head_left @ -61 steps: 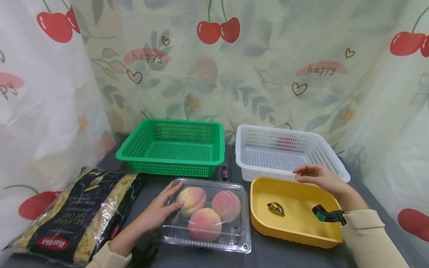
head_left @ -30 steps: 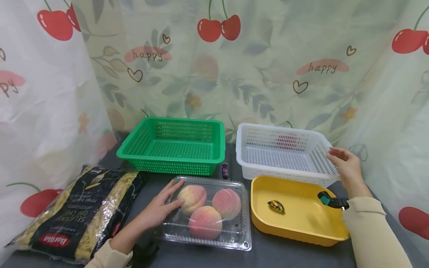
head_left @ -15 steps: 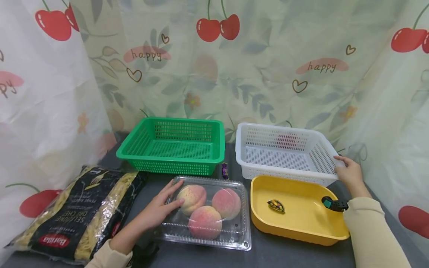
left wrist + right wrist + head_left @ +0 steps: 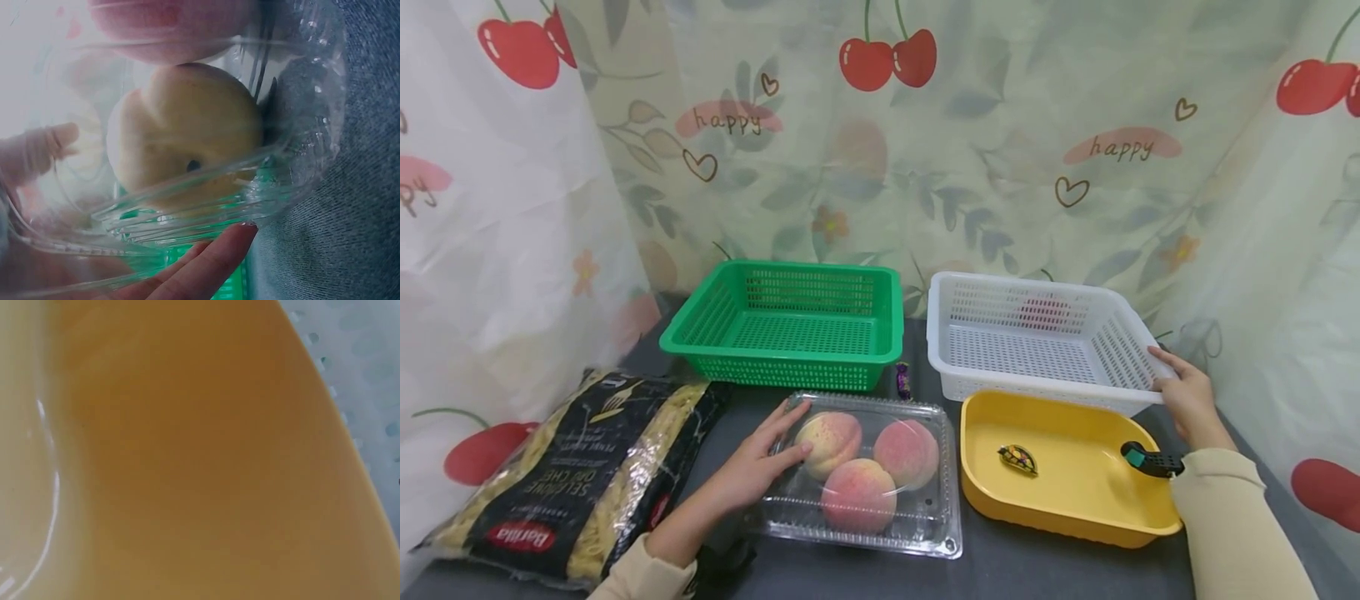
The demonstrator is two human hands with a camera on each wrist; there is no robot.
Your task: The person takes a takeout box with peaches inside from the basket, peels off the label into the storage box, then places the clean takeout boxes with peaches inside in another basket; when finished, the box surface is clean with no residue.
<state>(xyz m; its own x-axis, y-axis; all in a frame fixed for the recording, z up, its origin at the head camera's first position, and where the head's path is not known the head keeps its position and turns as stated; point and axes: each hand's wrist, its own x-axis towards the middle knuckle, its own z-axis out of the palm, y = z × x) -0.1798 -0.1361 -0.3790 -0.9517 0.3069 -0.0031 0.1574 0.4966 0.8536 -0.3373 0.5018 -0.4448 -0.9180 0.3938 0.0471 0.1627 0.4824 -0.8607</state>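
Observation:
My left hand [image 4: 751,468] rests on the left side of a clear plastic clamshell box [image 4: 917,532] holding three peaches [image 4: 859,498]. Its thumb lies on the lid and its fingers stretch along the edge. In the left wrist view those fingers [image 4: 206,269] touch the box's edge, near a pale peach [image 4: 194,131]. My right hand [image 4: 1191,400] grips the right rim of a white plastic basket [image 4: 1015,354], thumb toward the front. A yellow tray [image 4: 1060,504] with a small yellow-and-black wrapped item [image 4: 1018,460] stands in front of that basket. The right wrist view shows mostly yellow wall.
A green basket [image 4: 790,371] stands at the back left. A black Barilla pasta bag [image 4: 565,475] lies at the left. Between the baskets lies a small purple-wrapped candy [image 4: 902,380]. A patterned curtain [image 4: 805,167] surrounds the dark table.
My right hand has moved right from above the yellow tray's back edge to the white basket's right rim and taken hold of it. My left hand has stayed on the box.

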